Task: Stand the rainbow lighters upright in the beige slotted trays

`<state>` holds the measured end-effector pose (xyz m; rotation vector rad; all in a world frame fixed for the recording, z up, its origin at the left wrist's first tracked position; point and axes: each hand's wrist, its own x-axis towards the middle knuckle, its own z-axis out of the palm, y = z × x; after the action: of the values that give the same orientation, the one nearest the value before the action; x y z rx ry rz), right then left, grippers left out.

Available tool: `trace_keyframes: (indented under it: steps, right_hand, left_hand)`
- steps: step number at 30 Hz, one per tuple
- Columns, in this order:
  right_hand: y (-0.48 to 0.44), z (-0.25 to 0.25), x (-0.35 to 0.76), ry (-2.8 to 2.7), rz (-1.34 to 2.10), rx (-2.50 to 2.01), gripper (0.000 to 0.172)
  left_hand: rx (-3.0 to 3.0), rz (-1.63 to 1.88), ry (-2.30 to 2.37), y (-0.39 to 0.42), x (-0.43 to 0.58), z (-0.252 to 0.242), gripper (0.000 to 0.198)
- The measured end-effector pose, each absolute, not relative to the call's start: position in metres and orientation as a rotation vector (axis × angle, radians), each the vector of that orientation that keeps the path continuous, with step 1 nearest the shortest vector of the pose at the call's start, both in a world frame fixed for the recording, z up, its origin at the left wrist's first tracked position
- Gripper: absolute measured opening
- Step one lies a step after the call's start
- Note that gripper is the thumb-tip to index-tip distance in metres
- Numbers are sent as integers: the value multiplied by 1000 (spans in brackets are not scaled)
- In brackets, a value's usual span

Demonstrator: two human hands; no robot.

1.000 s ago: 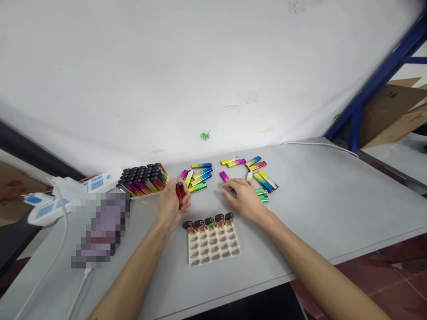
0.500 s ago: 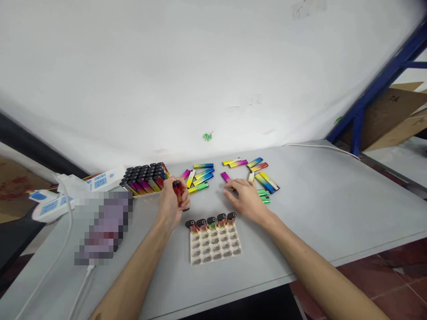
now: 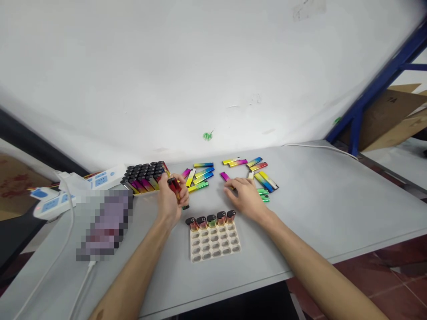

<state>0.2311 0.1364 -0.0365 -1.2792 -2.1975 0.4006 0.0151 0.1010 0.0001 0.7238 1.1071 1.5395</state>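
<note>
My left hand (image 3: 170,198) is closed round a red see-through lighter (image 3: 174,185) with a black top, held above the table. A dark green-edged end (image 3: 186,207) shows below its fingers; what it belongs to is mostly hidden. My right hand (image 3: 248,198) rests low on the table, thumb and forefinger at the near end of a magenta metallic sleeve (image 3: 225,176) lying flat. Between my arms sits a cream tray (image 3: 215,258) with oval holes. Several bare see-through lighters (image 3: 211,221) stand upright in its far row.
More shiny coloured sleeves (image 3: 204,177) lie loose near the wall. A block of upright black-topped lighters (image 3: 145,175) stands at the left, beside a white power strip (image 3: 103,178). A blurred-out object (image 3: 106,224) with a white cable lies left of my forearm.
My left hand has tilted slightly, and the red lighter has shifted a little to the left and up in its grip. The right hand stays almost in place at the magenta sleeve.
</note>
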Motion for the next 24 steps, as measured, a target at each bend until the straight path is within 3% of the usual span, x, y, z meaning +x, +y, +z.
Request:
trace_keyframes:
  steps: [2, 6, 10, 15, 24]
  right_hand:
    - [138, -38, 231, -2213, 354, -1281, 13]
    - [141, -40, 232, -2216, 262, -1313, 10]
    - [141, -42, 232, -2203, 125, -1442, 15]
    - [140, -44, 233, -2241, 16, -1530, 18]
    - [139, -45, 235, -2253, 75, -1502, 15]
  left_hand:
    - [793, 1551, 1098, 100, 14, 4, 45]
    - [1002, 1621, 1096, 86, 11, 20, 22]
    - [1185, 1748, 1156, 44, 0, 30, 12]
    - [1638, 1365, 1925, -20, -7, 13, 23]
    - [1865, 1189, 2126, -33, 24, -24, 24]
